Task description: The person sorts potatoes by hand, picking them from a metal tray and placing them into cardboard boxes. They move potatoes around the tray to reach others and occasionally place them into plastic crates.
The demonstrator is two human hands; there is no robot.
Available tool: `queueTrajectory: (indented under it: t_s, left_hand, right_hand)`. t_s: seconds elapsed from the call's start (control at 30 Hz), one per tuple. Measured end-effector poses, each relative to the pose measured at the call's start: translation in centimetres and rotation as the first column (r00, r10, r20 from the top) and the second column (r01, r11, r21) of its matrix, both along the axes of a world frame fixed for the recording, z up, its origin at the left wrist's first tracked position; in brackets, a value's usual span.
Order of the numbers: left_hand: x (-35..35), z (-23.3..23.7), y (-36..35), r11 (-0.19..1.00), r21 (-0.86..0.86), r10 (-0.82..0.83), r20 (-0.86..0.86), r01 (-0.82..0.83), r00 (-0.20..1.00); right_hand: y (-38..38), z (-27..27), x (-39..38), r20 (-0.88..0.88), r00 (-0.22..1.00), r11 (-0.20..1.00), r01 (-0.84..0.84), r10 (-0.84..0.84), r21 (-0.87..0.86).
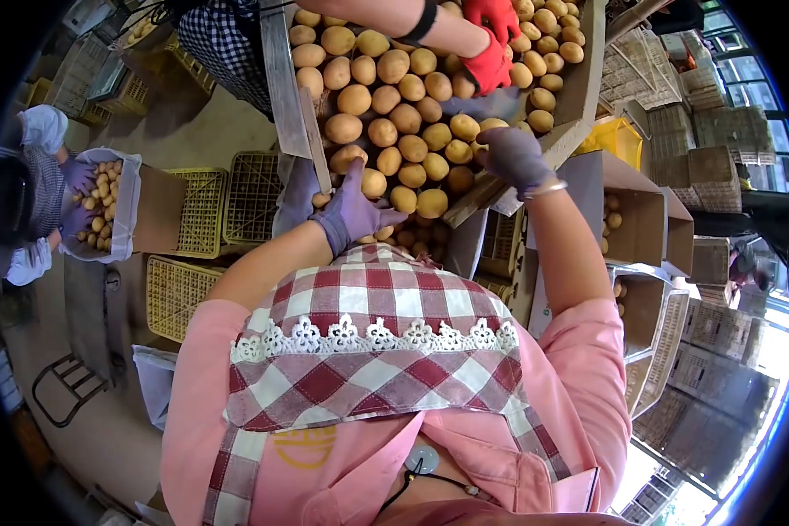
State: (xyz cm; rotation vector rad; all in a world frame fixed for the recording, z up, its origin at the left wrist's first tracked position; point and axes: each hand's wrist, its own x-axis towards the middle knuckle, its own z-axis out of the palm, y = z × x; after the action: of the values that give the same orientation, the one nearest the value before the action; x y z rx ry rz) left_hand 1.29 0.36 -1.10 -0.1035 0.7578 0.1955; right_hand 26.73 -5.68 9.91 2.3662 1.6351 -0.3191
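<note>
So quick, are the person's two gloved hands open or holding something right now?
Left hand: open, spread against the round produce.
Right hand: curled at the produce; can't tell if it's holding any.

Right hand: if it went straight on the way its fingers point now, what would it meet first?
The right hand would likely first meet the round fruit just left of its fingertips in the picture; depth is unclear, so they may already touch.

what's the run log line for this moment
left hand: at round produce | right hand: at produce, grip unclear | red glove: among produce | bin: wooden-sided
</note>
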Motion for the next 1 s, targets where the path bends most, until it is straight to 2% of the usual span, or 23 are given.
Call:
queueTrajectory:
  t_s: [0.07,0.1,0.13,0.2,0.23,0.33,0.4,0.47,0.5,0.57,0.6,0.63,0.67,0.73,0.77,0.8,0.83,0.87,0.9,0.93,0.97,1.0]
  left_hand:
    - [-0.4,0.4,-0.3,0.995,0.096,-0.012,-0.030,0.015,0.999]
    - [-0.7,0.9,0.0,0.999,0.029,-0.025,-0.053,0.026,0.998]
    - [-1.1,0.9,-0.3,0.995,0.090,-0.035,-0.045,0.039,0.998]
    - [-1.4,1.1,-0.7,0.974,0.219,-0.051,-0.027,0.056,0.998]
    - [-1.6,0.8,-0.6,0.990,0.133,-0.046,0.002,0.045,0.999]
    - [-2.2,0.4,-0.9,0.986,0.157,-0.051,0.028,0.046,0.998]
    - [-2.2,-0.4,-1.0,0.992,0.122,-0.037,0.052,0.030,0.998]
    - [-1.9,-0.2,-1.0,0.998,0.062,0.001,0.112,-0.008,0.994]
    - [-1.9,-0.9,-0.8,0.994,0.110,-0.034,0.157,0.016,0.987]
    - [-1.4,-2.3,-1.3,0.951,0.308,-0.042,0.079,0.016,0.996]
    - [-1.1,-2.8,-1.3,0.950,0.311,-0.025,0.071,0.002,0.997]
    - [-0.8,-3.0,-1.3,0.949,0.315,-0.008,0.063,-0.013,0.998]
    - [-0.6,-2.6,-1.1,0.974,0.222,0.025,0.074,-0.041,0.997]
    - [-0.7,-1.4,-0.9,0.996,0.030,0.081,0.071,-0.083,0.994]
    - [-0.1,1.0,-1.4,0.990,0.075,0.125,-0.033,-0.122,0.992]
    - [-0.1,0.9,-1.6,0.986,0.119,0.121,-0.021,-0.118,0.992]
    - [0.0,0.7,-1.7,0.980,0.163,0.115,-0.010,-0.112,0.993]
    - [0.1,0.4,-1.9,0.973,0.206,0.111,0.004,-0.109,0.994]
    - [0.1,-0.2,-1.8,0.978,0.181,0.102,0.034,-0.106,0.994]
    - [0.2,-0.4,-1.7,0.981,0.170,0.093,0.035,-0.098,0.995]
    - [0.2,-0.5,-1.6,0.983,0.158,0.086,0.034,-0.090,0.996]
    - [0.2,-0.6,-1.7,0.986,0.146,0.079,0.032,-0.083,0.996]
  right_hand:
    - [2.1,-1.8,-0.5,0.106,0.993,0.958,-0.016,0.049,-0.287]
    - [2.7,-2.8,-0.7,0.149,0.982,0.942,-0.064,0.118,-0.329]
    - [3.1,-4.1,-0.6,0.188,0.965,0.923,-0.104,0.185,-0.371]
    - [3.8,-6.5,0.3,0.243,0.955,0.933,-0.080,0.173,-0.351]
    - [3.8,-6.7,0.4,0.238,0.956,0.927,-0.077,0.174,-0.367]
    - [3.9,-7.0,1.3,0.262,0.948,0.940,-0.089,0.181,-0.330]
    - [4.2,-6.3,1.2,0.298,0.929,0.911,-0.087,0.221,-0.403]
    - [4.9,-7.2,1.8,0.279,0.946,0.921,-0.045,0.164,-0.388]
    - [5.0,-7.7,2.3,0.270,0.954,0.925,-0.018,0.130,-0.380]
    - [3.4,-4.7,1.3,0.236,0.964,0.956,-0.054,0.126,-0.289]
    - [2.7,-3.5,1.2,0.222,0.967,0.968,-0.070,0.125,-0.243]
    - [1.9,-4.2,2.4,0.146,0.989,1.000,0.023,-0.020,-0.017]
    - [0.6,-1.9,1.6,0.063,0.992,0.984,0.095,-0.105,0.148]
    - [-2.1,1.2,0.7,-0.186,0.970,0.867,0.223,-0.153,0.446]
    - [-3.4,2.2,-0.1,-0.249,0.958,0.818,0.254,-0.140,0.517]
    - [-4.5,2.8,-0.8,-0.309,0.943,0.760,0.288,-0.121,0.583]
    - [-5.2,2.3,-1.7,-0.298,0.947,0.741,0.285,-0.120,0.608]
    - [-5.7,0.9,-2.7,-0.399,0.917,0.698,0.299,-0.022,0.651]
    - [-5.7,-0.1,-4.1,-0.266,0.962,0.729,0.144,0.054,0.669]
    - [-5.3,-0.3,-6.0,-0.209,0.966,0.786,0.011,0.150,0.618]
    - [-4.6,-0.8,-8.2,-0.163,0.973,0.890,-0.072,0.161,0.451]
    - [-3.9,-1.7,-10.2,-0.131,0.971,0.924,-0.145,0.203,0.355]
